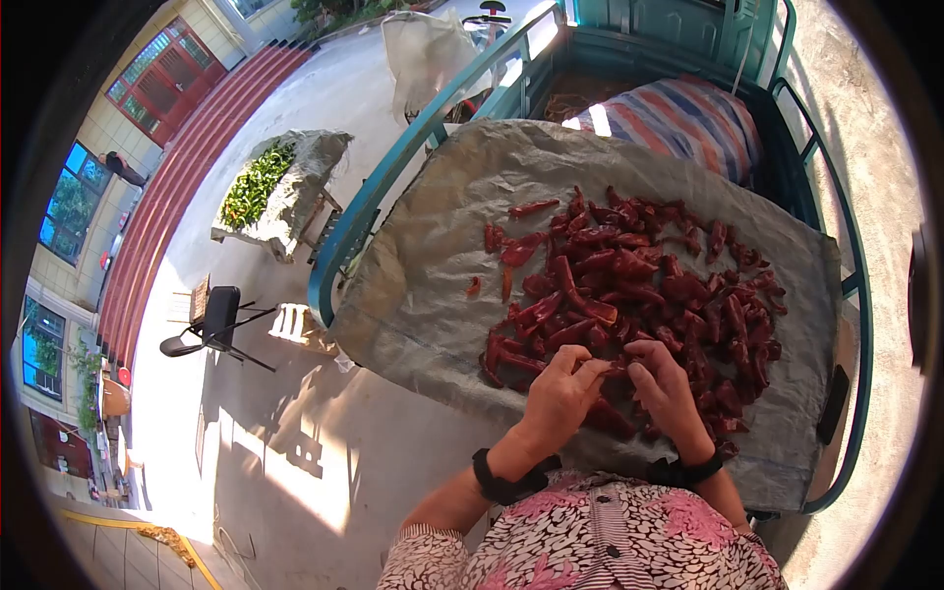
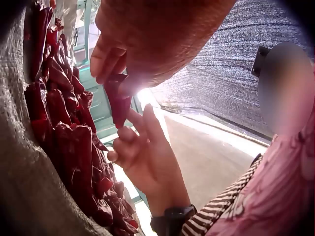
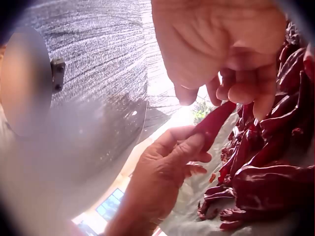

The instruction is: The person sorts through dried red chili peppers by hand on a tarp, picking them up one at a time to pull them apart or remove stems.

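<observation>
Between the two hands is a dark red pepper [image 1: 617, 368] [image 2: 118, 102] [image 3: 214, 123]. My left hand [image 1: 562, 401] [image 2: 157, 37] [image 3: 162, 169] pinches one end with thumb and fingers. My right hand [image 1: 671, 395] [image 2: 153, 162] [image 3: 221, 49] is at the other, narrow end; in the left wrist view its thumb and one finger are extended and other fingers bent, with a fingertip beside the pepper. Under the hands a heap of red peppers [image 1: 629, 280] [image 2: 74, 157] [image 3: 275, 182] lies on a grey-green sheet [image 1: 413, 295].
The sheet lies over the bed of a teal-railed [image 1: 339, 251] cart. A striped sack [image 1: 678, 123] sits at its far end. To the left stand a black chair [image 1: 221, 317] and a covered stand with green peppers [image 1: 258, 185]; red steps [image 1: 182, 187] run behind them.
</observation>
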Tool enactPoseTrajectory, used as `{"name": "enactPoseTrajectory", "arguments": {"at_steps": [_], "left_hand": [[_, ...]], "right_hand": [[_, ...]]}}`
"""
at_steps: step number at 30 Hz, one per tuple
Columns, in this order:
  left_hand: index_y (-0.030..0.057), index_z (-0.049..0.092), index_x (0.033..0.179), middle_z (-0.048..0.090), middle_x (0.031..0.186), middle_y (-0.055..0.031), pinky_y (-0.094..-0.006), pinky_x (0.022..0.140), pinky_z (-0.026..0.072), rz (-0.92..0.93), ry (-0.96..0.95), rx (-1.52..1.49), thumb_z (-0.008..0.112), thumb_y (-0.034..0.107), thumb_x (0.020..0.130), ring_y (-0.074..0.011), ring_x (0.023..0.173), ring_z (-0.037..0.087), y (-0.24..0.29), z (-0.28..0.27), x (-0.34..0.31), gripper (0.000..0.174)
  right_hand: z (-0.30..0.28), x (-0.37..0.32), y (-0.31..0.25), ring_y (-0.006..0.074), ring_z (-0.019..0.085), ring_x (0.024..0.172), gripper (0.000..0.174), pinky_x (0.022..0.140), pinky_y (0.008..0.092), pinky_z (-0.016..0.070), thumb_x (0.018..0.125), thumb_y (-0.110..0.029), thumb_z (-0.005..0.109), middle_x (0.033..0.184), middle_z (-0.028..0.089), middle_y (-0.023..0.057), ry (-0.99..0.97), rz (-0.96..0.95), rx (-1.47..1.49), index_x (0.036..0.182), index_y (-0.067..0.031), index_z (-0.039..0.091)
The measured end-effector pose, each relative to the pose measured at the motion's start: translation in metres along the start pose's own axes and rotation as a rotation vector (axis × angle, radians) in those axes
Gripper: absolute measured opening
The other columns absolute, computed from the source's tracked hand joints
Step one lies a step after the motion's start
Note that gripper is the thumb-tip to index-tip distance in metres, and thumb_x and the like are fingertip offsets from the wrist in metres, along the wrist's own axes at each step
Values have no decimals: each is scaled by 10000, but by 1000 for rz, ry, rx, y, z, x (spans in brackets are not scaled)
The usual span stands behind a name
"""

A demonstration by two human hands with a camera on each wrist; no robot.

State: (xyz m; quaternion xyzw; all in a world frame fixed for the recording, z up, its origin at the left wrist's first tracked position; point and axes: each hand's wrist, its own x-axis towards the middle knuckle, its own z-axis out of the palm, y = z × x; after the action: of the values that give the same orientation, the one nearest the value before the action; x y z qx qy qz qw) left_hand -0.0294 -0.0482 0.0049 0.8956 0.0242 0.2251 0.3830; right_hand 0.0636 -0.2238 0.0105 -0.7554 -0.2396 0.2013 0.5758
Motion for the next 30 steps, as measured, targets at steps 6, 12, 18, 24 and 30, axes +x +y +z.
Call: {"name": "enactPoseTrajectory", "arguments": {"at_steps": [6,12,18,24,30], "left_hand": [[89,692,1150,602,1068,-92,-349,763,537,-98,0,-209,714,61,891,-263,936,636,-6,-7,-12,261],[70,675,1196,625,1171,-112,-398,889,509,-143,2,229,668,-10,859,-315,1027,592,-46,-39,-20,347],[65,697,1137,641,1189,-97,-397,892,509,-86,8,481,683,-33,784,-311,1026,581,-81,-37,-23,367],[78,710,1073,673,1116,-65,-378,862,513,1,41,381,745,20,756,-283,968,592,-52,-42,-17,324],[90,700,978,683,1055,-34,-387,780,519,140,-24,262,738,95,797,-271,890,599,-14,-27,-17,186]], "right_hand": [[6,-2,-11,52,563,665,145,589,218,455,955,-93,659,861,609,24,1,-93,-93,1082,-32,691],[-13,2,5,44,579,709,137,590,204,475,1001,-119,618,901,640,23,124,95,121,1086,-23,663],[-23,3,-3,58,603,790,229,696,209,516,1037,-149,566,956,662,30,252,86,271,1225,-20,579],[-1,-15,1,64,605,778,251,691,226,524,1017,-113,585,909,634,11,-87,103,181,1245,-10,556],[17,-19,-12,73,603,684,188,624,215,497,1020,-109,560,856,657,33,-128,15,0,1182,-14,568]]}}
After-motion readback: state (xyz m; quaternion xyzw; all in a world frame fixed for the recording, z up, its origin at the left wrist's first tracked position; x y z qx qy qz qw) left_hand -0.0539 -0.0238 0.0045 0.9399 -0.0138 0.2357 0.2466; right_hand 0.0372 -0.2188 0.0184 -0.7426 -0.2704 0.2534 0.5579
